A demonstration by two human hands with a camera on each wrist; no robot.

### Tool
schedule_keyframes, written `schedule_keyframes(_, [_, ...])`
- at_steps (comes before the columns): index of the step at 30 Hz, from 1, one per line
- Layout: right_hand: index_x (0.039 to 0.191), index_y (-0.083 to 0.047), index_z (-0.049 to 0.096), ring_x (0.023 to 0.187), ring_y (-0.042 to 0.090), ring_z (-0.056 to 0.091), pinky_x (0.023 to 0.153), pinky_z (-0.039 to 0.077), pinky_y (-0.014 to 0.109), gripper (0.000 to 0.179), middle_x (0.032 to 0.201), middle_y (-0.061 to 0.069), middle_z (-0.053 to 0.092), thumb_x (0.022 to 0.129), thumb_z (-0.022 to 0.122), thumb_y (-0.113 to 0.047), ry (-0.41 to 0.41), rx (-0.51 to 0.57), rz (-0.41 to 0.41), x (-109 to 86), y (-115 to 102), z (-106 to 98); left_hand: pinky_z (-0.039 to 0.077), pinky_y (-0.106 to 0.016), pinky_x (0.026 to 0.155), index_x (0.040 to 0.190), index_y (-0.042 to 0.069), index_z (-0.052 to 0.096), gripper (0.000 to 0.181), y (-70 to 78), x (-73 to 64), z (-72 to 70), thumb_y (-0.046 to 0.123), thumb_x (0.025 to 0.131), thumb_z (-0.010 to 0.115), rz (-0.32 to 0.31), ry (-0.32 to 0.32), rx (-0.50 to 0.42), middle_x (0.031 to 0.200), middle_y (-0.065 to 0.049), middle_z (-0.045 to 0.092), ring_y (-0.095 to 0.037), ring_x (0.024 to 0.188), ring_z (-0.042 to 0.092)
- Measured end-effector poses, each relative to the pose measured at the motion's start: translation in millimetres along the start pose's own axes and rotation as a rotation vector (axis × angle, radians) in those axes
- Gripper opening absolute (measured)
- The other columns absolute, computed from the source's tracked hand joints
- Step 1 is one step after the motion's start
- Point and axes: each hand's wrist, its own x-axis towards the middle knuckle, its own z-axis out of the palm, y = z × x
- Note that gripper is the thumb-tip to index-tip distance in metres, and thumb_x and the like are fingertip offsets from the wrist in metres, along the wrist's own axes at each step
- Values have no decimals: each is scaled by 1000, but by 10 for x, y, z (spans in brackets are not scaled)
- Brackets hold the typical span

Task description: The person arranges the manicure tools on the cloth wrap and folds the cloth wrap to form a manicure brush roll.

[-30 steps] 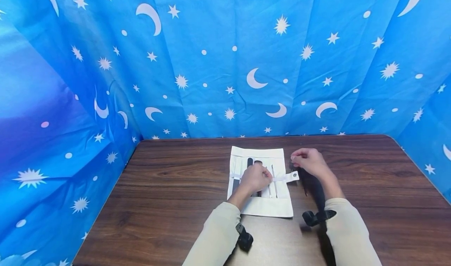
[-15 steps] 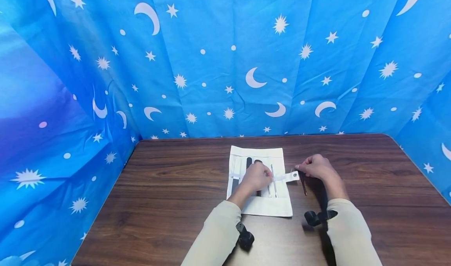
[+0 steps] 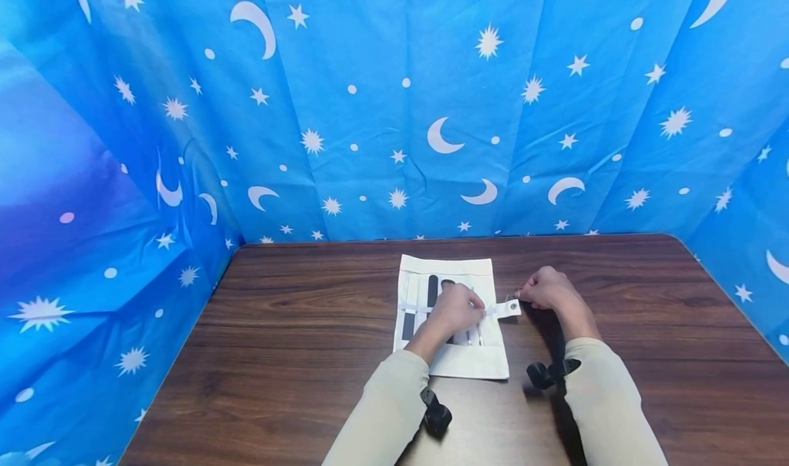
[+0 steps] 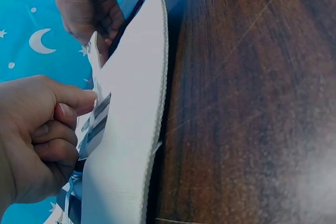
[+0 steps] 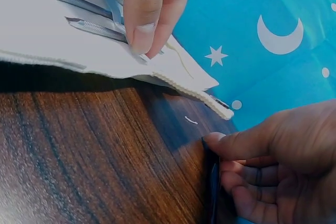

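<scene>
A white fabric tool case (image 3: 471, 363) lies unfolded on the table with several slim tools in it. My left hand (image 3: 455, 310) is over its middle, thumb and index finger pinching the thin elastic band (image 5: 111, 4) that crosses the tools. Two metal tools (image 5: 97, 27) with textured handles sit under that band. Just right of the case's snap tab (image 3: 510, 308), my right hand (image 3: 550, 292) pinches the end of a slim dark tool (image 5: 213, 187); its exact kind is unclear. A black nail file (image 3: 433, 289) shows left of my left hand, which hides part of the other tools.
The brown wood-grain table (image 3: 296, 342) extends on both sides of the case. Behind it hangs a blue curtain (image 3: 370, 109) with moons and stars. Black wrist cameras are strapped to both sleeves. A small pale curved bit (image 5: 191, 120) appears near the case's edge.
My left hand has shifted slightly right along the band. My right hand has come down beside the snap tab, with the slim dark tool now mostly hidden in the head view.
</scene>
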Motion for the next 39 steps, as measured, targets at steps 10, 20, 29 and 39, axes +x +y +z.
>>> schedule_keyframes(10, [76,-4,68,62,13,58,62,47,28,18,64,-2,61,92,72,-12,-31,11,-53,20,-5,-13,46,-21,67,85,6,82,6,-62,55,-22,5,90,78,-2,-16,-41,84,1,74,-7,71,56])
schedule_keyframes(20, [81,-1,67,69,20,57,65,44,33,18,68,2,59,96,67,-12,10,29,-83,-2,4,5,44,-20,63,83,6,81,8,-68,39,7,3,89,77,-15,-10,-92,80,3,72,-6,69,54])
schedule_keyframes(29, [101,8,70,75,24,60,68,45,35,19,80,9,66,101,67,-11,140,159,-156,93,9,46,46,-21,67,83,7,81,8,-46,34,6,4,89,77,-34,-18,-76,81,4,73,-7,72,56])
schedule_keyframes(39, [102,8,70,71,17,56,64,45,27,22,76,6,64,105,65,-13,321,301,-291,150,-140,13,45,-21,65,83,9,81,8,-44,35,9,6,90,77,-61,-20,-95,78,6,70,-7,72,55])
